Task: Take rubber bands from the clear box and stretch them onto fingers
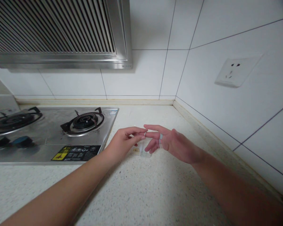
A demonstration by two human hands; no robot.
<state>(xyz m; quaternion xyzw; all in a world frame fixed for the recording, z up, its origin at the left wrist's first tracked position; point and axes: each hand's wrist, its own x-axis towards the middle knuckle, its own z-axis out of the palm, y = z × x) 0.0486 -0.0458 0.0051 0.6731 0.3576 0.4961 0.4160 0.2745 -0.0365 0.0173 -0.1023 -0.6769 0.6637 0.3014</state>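
Above the speckled counter, my left hand [124, 139] pinches a small pale ring [145, 134] between thumb and fingers. The ring sits around the tip of a finger of my right hand [173, 141]. That hand is held palm sideways with its fingers apart, two stretched toward my left hand and the lower ones partly bent. Pale bands [160, 137] circle the bases of two of its fingers. Beneath both hands lies a small clear plastic packet [145, 153] with something yellowish at its left side; the hands hide part of it.
To the left, a steel gas hob [44, 128] with two burners is set into the counter [141, 191]. A range hood [85, 61] hangs above it. White tiled walls meet in the corner behind, and a socket [235, 72] is on the right wall.
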